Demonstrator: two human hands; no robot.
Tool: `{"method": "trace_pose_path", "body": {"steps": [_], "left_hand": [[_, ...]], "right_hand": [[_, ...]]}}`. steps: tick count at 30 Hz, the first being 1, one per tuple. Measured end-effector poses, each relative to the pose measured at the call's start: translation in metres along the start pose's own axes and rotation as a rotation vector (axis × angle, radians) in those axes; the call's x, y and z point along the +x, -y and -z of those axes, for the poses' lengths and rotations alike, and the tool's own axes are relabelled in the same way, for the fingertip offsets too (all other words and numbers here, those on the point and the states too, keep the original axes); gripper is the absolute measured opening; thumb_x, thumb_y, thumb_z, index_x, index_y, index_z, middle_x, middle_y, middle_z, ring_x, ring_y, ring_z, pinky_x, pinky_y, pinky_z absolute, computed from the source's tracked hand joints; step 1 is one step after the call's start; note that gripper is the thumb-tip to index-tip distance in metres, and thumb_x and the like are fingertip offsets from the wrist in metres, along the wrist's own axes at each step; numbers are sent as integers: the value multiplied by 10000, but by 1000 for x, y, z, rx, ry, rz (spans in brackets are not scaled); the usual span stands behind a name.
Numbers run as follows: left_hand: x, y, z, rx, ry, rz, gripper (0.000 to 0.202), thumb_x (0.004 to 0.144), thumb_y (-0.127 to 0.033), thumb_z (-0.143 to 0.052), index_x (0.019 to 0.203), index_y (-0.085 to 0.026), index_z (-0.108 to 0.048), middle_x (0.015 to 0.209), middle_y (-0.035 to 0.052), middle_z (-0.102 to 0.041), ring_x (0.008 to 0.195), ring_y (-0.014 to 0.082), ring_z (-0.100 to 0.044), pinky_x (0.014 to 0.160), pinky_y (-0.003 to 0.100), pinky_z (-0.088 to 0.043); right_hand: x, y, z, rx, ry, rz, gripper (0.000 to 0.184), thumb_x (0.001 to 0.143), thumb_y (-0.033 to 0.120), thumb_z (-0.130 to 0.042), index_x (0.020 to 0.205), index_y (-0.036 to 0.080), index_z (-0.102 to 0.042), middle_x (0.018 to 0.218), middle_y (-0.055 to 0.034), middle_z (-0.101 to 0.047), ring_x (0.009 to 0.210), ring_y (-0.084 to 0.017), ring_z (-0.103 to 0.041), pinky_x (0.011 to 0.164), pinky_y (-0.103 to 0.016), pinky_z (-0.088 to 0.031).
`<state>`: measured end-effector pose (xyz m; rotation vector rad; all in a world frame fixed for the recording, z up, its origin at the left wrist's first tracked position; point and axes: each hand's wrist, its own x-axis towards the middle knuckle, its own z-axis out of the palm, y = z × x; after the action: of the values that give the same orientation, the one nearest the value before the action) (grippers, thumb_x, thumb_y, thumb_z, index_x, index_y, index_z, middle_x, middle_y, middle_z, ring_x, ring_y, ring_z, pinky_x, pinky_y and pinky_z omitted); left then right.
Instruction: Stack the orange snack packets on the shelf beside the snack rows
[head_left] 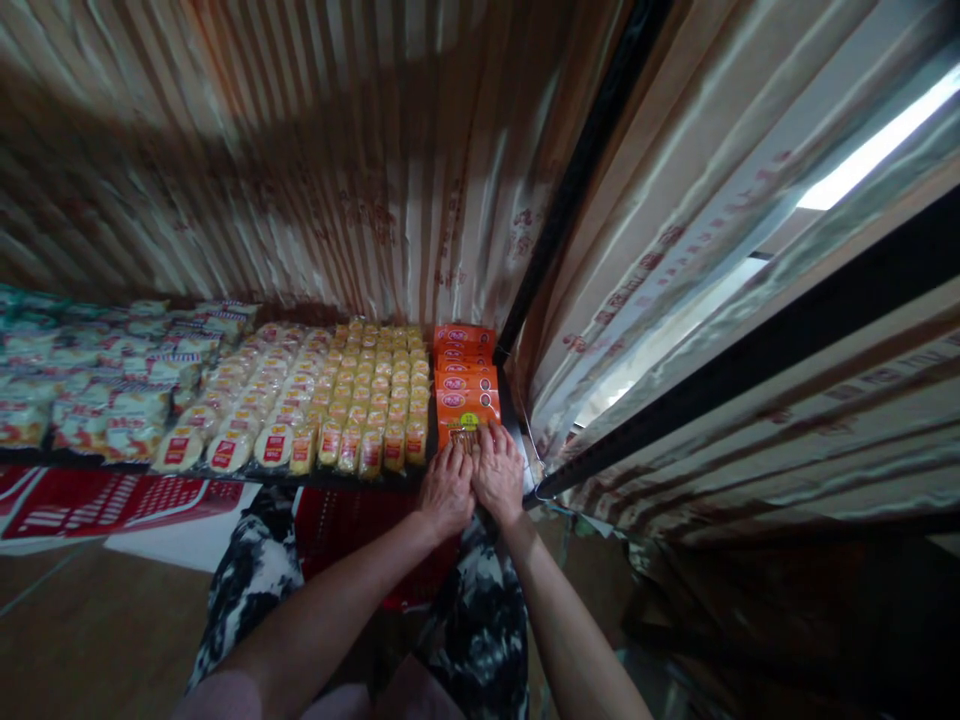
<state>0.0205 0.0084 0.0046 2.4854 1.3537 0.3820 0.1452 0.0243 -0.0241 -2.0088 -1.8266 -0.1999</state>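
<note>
At the right end of a dark shelf, a row of orange snack packets [466, 385] leans back one behind another. My left hand [448, 488] and my right hand [499, 473] sit side by side on the lower part of the front packet, thumbs close together. Fingers of both hands are bent over its near edge, and their undersides are hidden. Just left of the packets stand rows of small yellow-wrapped snacks [373, 400], the nearest ones with red labels.
Round clear-wrapped crackers [229, 448] and white snack bags [135, 420] fill the shelf farther left. Red plastic baskets [112, 500] sit below. A dark metal post [574, 200] rises by the shelf's right end, with pleated printed sheeting [360, 170] behind.
</note>
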Motion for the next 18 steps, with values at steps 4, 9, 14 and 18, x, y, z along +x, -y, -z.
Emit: {"method": "trace_pose_path", "body": {"steps": [4, 9, 14, 18], "left_hand": [[1, 1, -4, 14, -6, -2, 558, 846, -284, -456, 1363, -74, -436, 1460, 177, -387, 1366, 312, -305, 1129, 454, -269], [1, 4, -12, 23, -36, -11, 560, 849, -279, -443, 1365, -62, -437, 1459, 186, -387, 1373, 315, -293, 1131, 461, -263], [0, 7, -19, 21, -61, -22, 569, 861, -297, -428, 1380, -64, -427, 1472, 177, -371, 1390, 316, -267, 1140, 469, -246], [-1, 9, -23, 6, -69, -24, 575, 876, -326, -418, 1398, -83, -413, 1481, 161, -363, 1395, 310, -262, 1141, 464, -253]], "right_hand": [[1, 0, 1, -10, 12, -11, 433, 926, 279, -366, 1327, 169, -489, 1423, -112, -456, 1309, -265, -343, 1022, -409, -321], [2, 2, 2, -26, 54, -38, 447, 928, 286, -351, 1347, 186, -470, 1443, -100, -439, 1322, -259, -331, 1006, -407, -331], [0, 4, 5, -33, 71, -55, 447, 936, 288, -327, 1354, 202, -462, 1455, -85, -426, 1340, -240, -312, 997, -405, -339], [0, 3, 4, -24, 48, -41, 449, 925, 270, -341, 1342, 182, -478, 1444, -101, -436, 1338, -250, -320, 1012, -408, -327]]}}
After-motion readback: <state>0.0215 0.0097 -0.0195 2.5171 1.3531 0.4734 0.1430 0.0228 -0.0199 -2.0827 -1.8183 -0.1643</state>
